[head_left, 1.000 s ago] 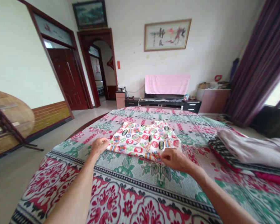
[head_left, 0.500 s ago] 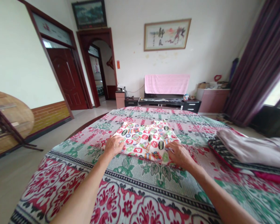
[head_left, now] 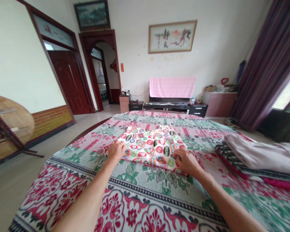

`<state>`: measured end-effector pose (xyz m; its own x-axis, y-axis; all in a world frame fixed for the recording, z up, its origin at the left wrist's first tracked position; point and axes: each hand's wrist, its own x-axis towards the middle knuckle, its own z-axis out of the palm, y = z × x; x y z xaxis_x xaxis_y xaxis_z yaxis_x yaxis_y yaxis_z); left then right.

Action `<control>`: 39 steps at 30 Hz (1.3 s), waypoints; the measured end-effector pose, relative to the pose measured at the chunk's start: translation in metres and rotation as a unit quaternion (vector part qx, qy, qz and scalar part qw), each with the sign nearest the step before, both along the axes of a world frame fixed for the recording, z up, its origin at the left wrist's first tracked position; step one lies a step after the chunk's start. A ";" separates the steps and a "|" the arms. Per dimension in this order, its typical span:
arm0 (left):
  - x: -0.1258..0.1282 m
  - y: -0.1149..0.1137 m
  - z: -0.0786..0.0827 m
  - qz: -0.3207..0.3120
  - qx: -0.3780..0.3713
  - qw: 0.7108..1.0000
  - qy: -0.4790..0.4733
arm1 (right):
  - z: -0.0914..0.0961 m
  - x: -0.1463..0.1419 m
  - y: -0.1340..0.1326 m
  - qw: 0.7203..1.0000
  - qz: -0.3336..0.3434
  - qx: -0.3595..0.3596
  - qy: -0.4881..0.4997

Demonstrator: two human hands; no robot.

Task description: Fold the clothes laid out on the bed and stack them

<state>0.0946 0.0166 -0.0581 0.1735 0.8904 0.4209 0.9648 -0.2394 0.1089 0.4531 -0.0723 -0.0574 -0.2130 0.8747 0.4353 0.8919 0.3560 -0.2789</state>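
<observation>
A white garment (head_left: 149, 146) with a colourful print of round badges and lettering lies spread out flat on the flowered cloth (head_left: 145, 183); its exact kind is hard to tell. My left hand (head_left: 116, 151) is at its near left edge, fingers curled in and pinching the fabric. On the opposite side, my right hand (head_left: 186, 159) has its fingers bent closed on the near right corner. The fingertips of both hands are partly hidden.
A stack of folded clothes (head_left: 261, 158), with a pale piece on top, lies to the right. Beyond the cloth stand a low black cabinet (head_left: 199, 110) and a screen under a pink towel (head_left: 172, 87). A folded round table (head_left: 12, 122) leans at the left wall.
My left hand has drawn slightly left and its fingers have curled in from lying over the fabric. My right hand has shifted slightly right at its corner. The garment lies nearly unchanged.
</observation>
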 end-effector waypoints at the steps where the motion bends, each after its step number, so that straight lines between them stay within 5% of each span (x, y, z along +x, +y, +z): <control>1: 0.000 0.000 0.000 0.006 -0.002 1.000 0.005 | 0.000 0.000 0.000 1.000 0.001 0.001 -0.002; 5: 0.004 -0.004 0.005 0.005 0.014 1.000 -0.004 | -0.001 0.000 0.000 1.000 -0.004 -0.003 -0.007; 11: 0.022 -0.012 0.004 -0.159 0.053 0.985 -0.031 | -0.003 0.004 0.000 0.999 -0.041 -0.001 -0.017; 18: 0.023 -0.008 -0.012 -0.236 0.027 0.971 -0.025 | 0.011 -0.022 0.004 0.999 0.008 0.045 0.020; 23: 0.021 -0.008 -0.015 -0.229 0.026 0.973 -0.020 | 0.033 -0.082 0.024 0.999 0.017 0.010 0.032; 27: 0.022 -0.011 -0.014 -0.218 0.017 0.975 -0.030 | 0.021 -0.117 0.043 0.999 -0.009 -0.018 0.035; 32: 0.023 -0.016 -0.012 -0.191 0.003 0.981 -0.021 | -0.001 -0.122 0.049 0.999 -0.001 -0.002 0.039; 39: 0.023 -0.018 -0.008 -0.188 -0.018 0.982 -0.003 | 0.000 -0.119 0.042 0.999 0.028 0.019 0.012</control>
